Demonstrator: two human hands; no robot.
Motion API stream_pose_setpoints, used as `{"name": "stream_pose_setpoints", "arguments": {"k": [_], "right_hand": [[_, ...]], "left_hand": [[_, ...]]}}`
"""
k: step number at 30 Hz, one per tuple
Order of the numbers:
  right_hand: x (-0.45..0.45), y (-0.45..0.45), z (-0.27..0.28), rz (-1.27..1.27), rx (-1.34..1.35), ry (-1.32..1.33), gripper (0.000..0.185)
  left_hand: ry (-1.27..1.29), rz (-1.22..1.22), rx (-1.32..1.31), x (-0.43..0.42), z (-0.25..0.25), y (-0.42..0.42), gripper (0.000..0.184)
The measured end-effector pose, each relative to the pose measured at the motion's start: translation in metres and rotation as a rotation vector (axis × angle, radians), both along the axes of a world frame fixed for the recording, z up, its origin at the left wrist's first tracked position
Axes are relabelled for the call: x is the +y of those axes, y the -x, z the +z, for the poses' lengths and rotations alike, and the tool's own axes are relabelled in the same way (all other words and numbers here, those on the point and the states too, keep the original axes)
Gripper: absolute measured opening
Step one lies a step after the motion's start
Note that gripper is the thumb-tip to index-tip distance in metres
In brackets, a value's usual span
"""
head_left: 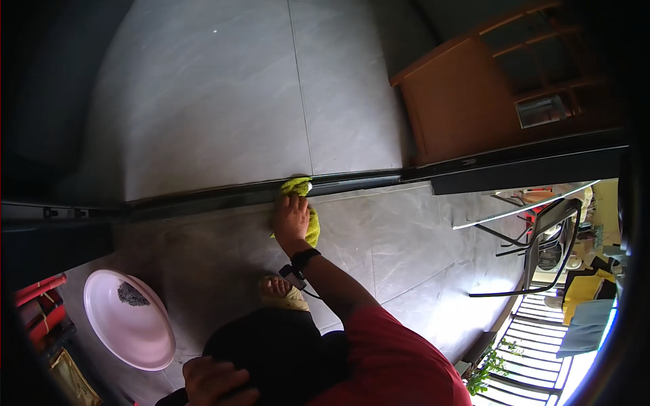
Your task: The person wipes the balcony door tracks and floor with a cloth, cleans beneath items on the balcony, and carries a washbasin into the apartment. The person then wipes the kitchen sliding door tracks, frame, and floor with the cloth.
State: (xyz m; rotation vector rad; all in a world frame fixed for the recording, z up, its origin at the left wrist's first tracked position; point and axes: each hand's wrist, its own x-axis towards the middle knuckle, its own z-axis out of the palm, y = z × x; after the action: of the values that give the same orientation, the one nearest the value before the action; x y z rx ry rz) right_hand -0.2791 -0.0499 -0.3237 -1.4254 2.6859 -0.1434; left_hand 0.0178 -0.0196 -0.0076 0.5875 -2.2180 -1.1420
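My right hand (292, 220), with a dark band and a small device at the wrist, presses a yellow-green cloth (313, 230) onto the dark sliding-door track (352, 183). Part of the cloth bunches over the track ahead of my fingers, and a small white spot shows at its edge. The rest hangs down beside my palm onto the grey tiles. At the lower left my left hand (217, 382) lies on my dark-clothed knee, holding nothing, its fingers slightly spread. My foot (276, 287) in a light slipper is on the floor below the cloth.
A pink basin (128, 331) with a dark grey patch inside stands at the left. Beyond the track is a brown wooden cabinet (460, 101). To the right are a folding chair (552, 237), a glass-edged table, a leafy plant (494, 369) and a white railing.
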Motion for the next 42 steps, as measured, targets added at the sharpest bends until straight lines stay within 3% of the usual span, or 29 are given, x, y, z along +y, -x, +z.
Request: {"name": "stream_pose_setpoints", "arguments": {"k": [2, 4, 5, 6, 7, 8, 10, 13, 14, 16, 18, 22, 24, 28, 30, 32, 34, 36, 39, 40, 42], "right_hand": [[0.002, 0.004, -0.009, 0.075, 0.031, 0.114, 0.025], [0.007, 0.024, -0.019, 0.483, -0.058, 0.243, 0.023], [0.011, 0.035, -0.018, 0.233, -0.305, 0.374, 0.022], [0.012, 0.049, 0.013, 0.236, -0.341, 0.468, 0.023], [0.017, 0.062, 0.038, 0.249, -0.171, 0.416, 0.023], [0.018, 0.086, 0.044, 0.093, -0.329, 0.476, 0.024], [0.034, 0.128, 0.05, 0.023, -0.245, 0.419, 0.022], [0.059, 0.161, 0.027, -0.035, 0.095, 0.185, 0.019], [0.063, 0.158, 0.006, -0.055, 0.123, 0.094, 0.02], [0.049, 0.115, 0.003, -0.122, 0.115, 0.194, 0.026], [0.033, 0.069, -0.006, -0.059, 0.085, 0.055, 0.033], [-0.002, -0.027, -0.013, 0.165, 0.035, 0.247, 0.036], [-0.018, -0.058, -0.003, 0.23, -0.13, 0.114, 0.037], [-0.033, -0.065, 0.004, 0.372, -0.23, 0.125, 0.033], [-0.03, -0.036, -0.007, 0.381, -0.583, 0.284, 0.029], [-0.027, -0.016, 0.042, 0.146, -0.849, 0.226, 0.028], [-0.012, 0.014, 0.045, -0.023, -1.331, 0.374, 0.032], [-0.001, 0.036, 0.076, -0.128, -1.499, 0.424, 0.034], [0.014, 0.056, 0.096, -0.221, -1.414, 0.485, 0.033], [0.02, 0.06, 0.081, -0.226, -1.415, 0.487, 0.033], [0.033, 0.071, 0.032, 0.261, -0.52, 0.423, 0.036]], "left_hand": [[0.018, -0.026, 0.017, -0.001, 0.003, 0.003, 0.029], [0.029, -0.024, 0.023, 0.001, 0.005, 0.008, 0.029], [0.034, -0.026, 0.025, 0.001, 0.006, 0.008, 0.029], [0.031, -0.005, 0.008, 0.001, 0.007, 0.008, 0.029], [0.029, 0.015, 0.012, 0.001, 0.007, 0.008, 0.029], [0.031, 0.031, 0.02, 0.002, 0.007, 0.007, 0.029], [0.028, 0.061, 0.018, 0.004, 0.005, 0.005, 0.029], [0.021, 0.067, 0.02, 0.005, 0.004, 0.003, 0.029], [0.021, 0.06, 0.016, 0.005, 0.004, 0.004, 0.029], [0.017, 0.045, 0.008, 0.005, 0.005, 0.004, 0.028], [0.012, 0.014, -0.006, 0.005, 0.006, 0.004, 0.028], [0.024, -0.004, -0.007, 0.005, 0.006, 0.005, 0.028], [0.022, -0.001, -0.014, 0.007, 0.007, 0.004, 0.028], [0.031, 0.016, -0.002, 0.012, 0.01, 0.004, 0.028], [0.041, 0.046, -0.002, 0.014, 0.012, 0.005, 0.029], [0.046, 0.078, 0.025, 0.016, 0.011, 0.004, 0.029], [0.047, 0.107, 0.024, 0.017, 0.011, 0.002, 0.029], [0.05, 0.122, 0.031, 0.017, 0.011, 0.002, 0.029], [0.041, 0.102, 0.028, 0.017, 0.01, 0.002, 0.029], [0.041, 0.095, 0.037, 0.017, 0.01, 0.002, 0.029], [0.047, 0.081, 0.047, 0.016, 0.01, 0.004, 0.029]]}}
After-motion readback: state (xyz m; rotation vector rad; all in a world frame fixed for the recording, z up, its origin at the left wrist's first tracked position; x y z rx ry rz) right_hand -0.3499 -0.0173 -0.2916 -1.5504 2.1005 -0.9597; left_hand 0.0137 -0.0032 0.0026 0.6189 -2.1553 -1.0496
